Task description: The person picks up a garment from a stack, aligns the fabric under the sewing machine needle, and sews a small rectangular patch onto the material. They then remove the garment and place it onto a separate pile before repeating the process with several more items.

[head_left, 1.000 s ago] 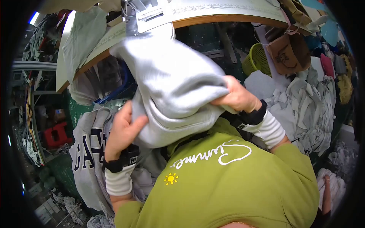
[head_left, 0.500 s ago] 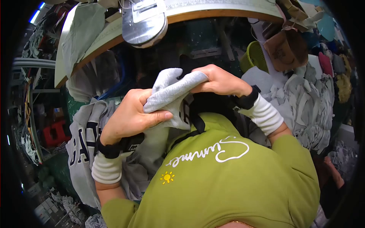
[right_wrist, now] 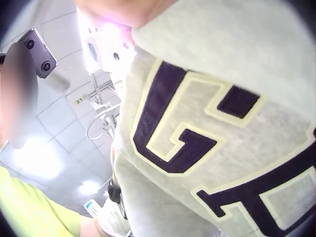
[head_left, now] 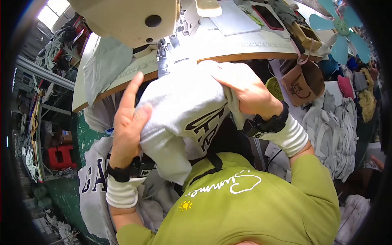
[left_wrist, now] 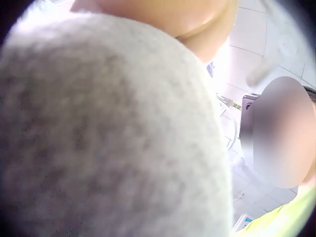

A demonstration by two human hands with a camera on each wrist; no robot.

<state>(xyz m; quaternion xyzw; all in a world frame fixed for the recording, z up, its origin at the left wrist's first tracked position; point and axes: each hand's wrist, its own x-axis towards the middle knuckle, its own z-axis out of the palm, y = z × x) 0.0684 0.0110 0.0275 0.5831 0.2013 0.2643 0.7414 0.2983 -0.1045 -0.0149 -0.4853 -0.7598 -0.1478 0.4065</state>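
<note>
A light grey sweatshirt [head_left: 183, 96] with dark appliqué letters hangs between both hands, bunched at the front edge of the sewing table. My right hand [head_left: 255, 92] grips its upper right side. At the left edge of the cloth is my left hand [head_left: 128, 126], its index finger straight up and its thumb spread apart beside the fabric. Large letters [right_wrist: 173, 118] outlined in cream show on the garment in the right wrist view. Grey cloth [left_wrist: 113, 133] fills most of the left wrist view. Just beyond the sweatshirt stands a sewing machine [head_left: 126, 20].
The table's wooden edge [head_left: 241, 58] runs past the hands. Papers [head_left: 234, 20] and a phone [head_left: 267, 17] lie on top. Another lettered grey garment [head_left: 96, 188] hangs at left. A heap of grey cloth pieces [head_left: 328, 134], a brown bag [head_left: 304, 85] and a fan [head_left: 341, 26] are at right.
The sweatshirt swung down, was held as a rolled edge between both hands, and now spreads toward the machine with letters showing. The left hand's grip loosened; the view tilted up.
</note>
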